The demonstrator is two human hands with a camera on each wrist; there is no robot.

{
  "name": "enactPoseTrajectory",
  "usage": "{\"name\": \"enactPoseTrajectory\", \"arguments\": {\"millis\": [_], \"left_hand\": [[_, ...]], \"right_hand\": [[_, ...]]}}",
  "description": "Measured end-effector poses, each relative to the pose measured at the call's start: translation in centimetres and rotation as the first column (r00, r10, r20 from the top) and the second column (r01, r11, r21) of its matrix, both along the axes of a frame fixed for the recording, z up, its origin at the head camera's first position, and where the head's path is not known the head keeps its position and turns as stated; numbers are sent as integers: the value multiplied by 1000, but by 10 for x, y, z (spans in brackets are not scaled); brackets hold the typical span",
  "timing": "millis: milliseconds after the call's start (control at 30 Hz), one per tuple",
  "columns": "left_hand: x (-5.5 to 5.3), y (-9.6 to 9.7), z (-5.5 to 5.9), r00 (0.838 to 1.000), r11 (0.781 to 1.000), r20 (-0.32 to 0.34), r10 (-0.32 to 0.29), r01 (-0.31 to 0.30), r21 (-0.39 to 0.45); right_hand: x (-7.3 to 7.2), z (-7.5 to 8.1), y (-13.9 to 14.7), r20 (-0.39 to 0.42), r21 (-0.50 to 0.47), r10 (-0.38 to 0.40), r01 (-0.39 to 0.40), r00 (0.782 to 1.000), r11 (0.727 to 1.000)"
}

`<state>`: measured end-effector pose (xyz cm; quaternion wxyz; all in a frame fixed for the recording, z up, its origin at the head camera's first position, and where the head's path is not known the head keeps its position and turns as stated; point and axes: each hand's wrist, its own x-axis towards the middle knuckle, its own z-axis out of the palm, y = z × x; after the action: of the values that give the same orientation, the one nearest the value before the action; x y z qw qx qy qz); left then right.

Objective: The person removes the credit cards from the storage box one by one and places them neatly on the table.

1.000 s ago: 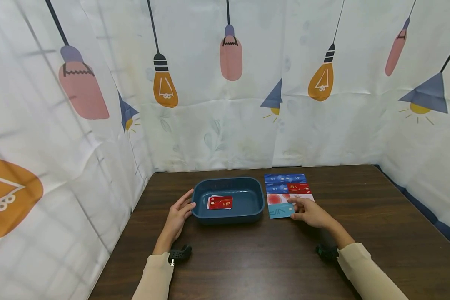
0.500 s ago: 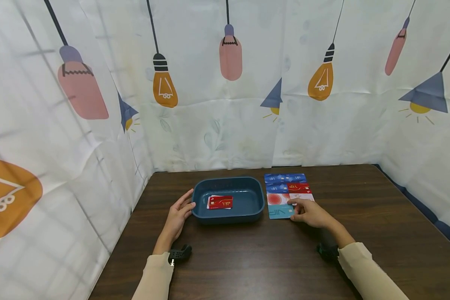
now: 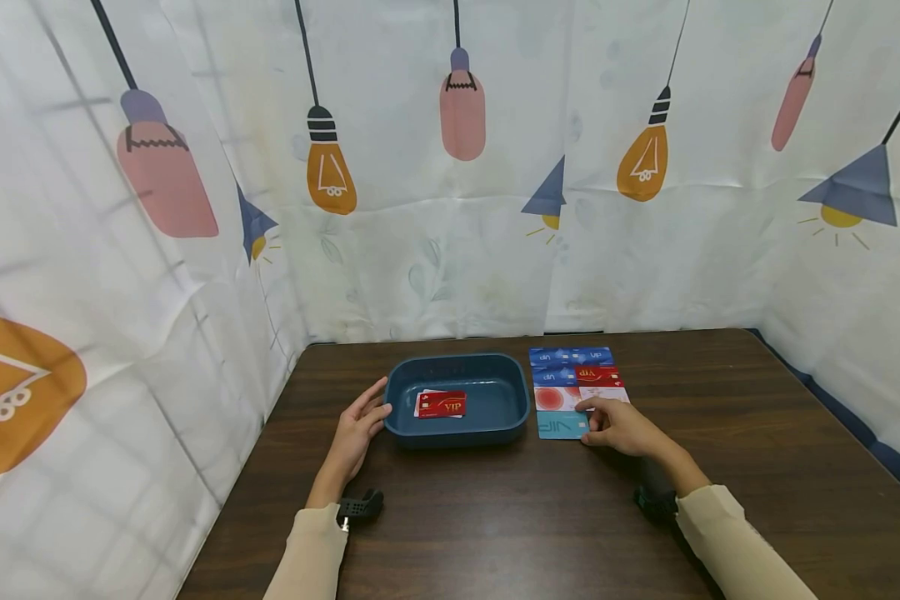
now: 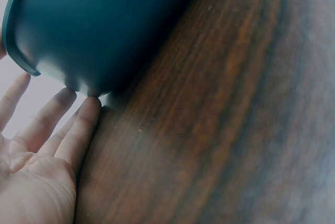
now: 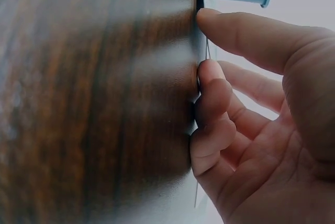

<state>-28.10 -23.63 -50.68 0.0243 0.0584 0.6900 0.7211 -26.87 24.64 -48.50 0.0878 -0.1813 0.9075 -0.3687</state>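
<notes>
Hands: two, left hand point(image 3: 356, 432), right hand point(image 3: 621, 425). Tray point(image 3: 457, 439): one, touching left fingertips point(image 4: 86, 111). Tray cards point(image 3: 442, 406), beyond left fingertips: two visible. Table cards point(image 3: 553, 378), beside or ahead of right fingers point(image 5: 215, 101): seven visible; three blue cards point(image 3: 591, 357), one red card point(image 3: 597, 377), two pale cards point(image 3: 557, 398), one teal card point(image 3: 561, 426). Wrist devices point(image 3: 362, 507) behind fingers: two.

Left grip point(image 3: 356, 435): fingers extended, slightly spread | Right grip point(image 3: 624, 427): fingers curled, thumb apart

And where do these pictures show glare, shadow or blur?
Head view: grid-like shadows on the left cloth, soft sheen on the table, VIP readable on the red card in the tray; left wrist view: table hazy toward the right edge; right wrist view: pale glare streaks on the table, background washed out.
</notes>
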Motion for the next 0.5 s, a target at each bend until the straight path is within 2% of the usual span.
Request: {"name": "enactPoseTrajectory", "arguments": {"millis": [500], "left_hand": [[0,0,0,1000,1000,10,-1,1,-4]], "right_hand": [[1,3,-2,18,16,-21,21,1000,1000]]}}
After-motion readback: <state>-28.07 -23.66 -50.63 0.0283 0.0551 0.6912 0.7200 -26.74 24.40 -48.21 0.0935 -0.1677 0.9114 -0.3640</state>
